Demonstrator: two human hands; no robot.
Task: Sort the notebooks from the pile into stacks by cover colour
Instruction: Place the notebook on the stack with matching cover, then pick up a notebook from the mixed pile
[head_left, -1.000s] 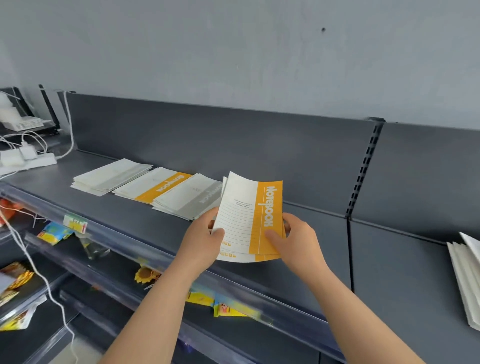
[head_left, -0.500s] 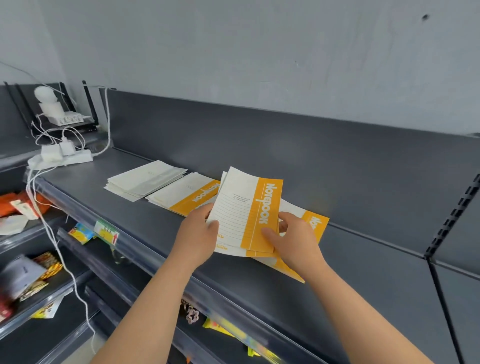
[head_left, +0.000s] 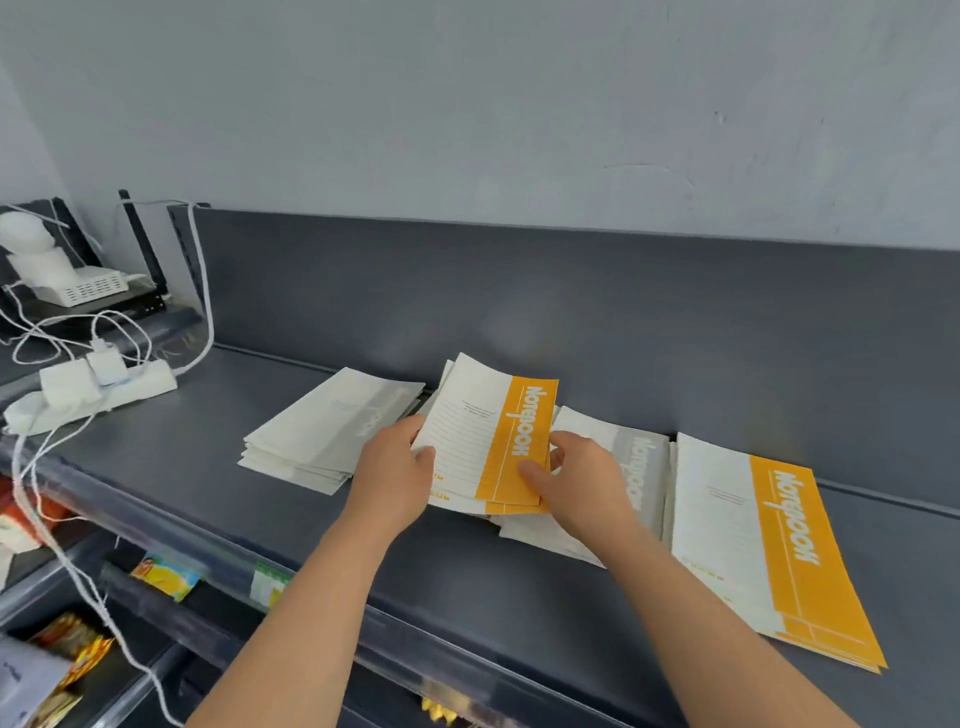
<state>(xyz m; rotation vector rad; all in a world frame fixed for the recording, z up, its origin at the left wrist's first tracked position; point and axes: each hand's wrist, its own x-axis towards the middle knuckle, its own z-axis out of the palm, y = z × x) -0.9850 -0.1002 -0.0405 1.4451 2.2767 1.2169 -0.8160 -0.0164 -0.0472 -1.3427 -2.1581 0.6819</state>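
Both the left hand (head_left: 397, 467) and right hand (head_left: 582, 475) still grip orange notebooks (head_left: 491, 441), now carried toward the orange stack (head_left: 769, 551) at four o'clock.

My left hand (head_left: 395, 480) reaches forward with bare forearm stretched out, fingers curled and thumb pinching on top; my right hand (head_left: 582, 480) mirrors it from the other side, thumb pressed flat, fingers tucked beneath, both wrists nearly level
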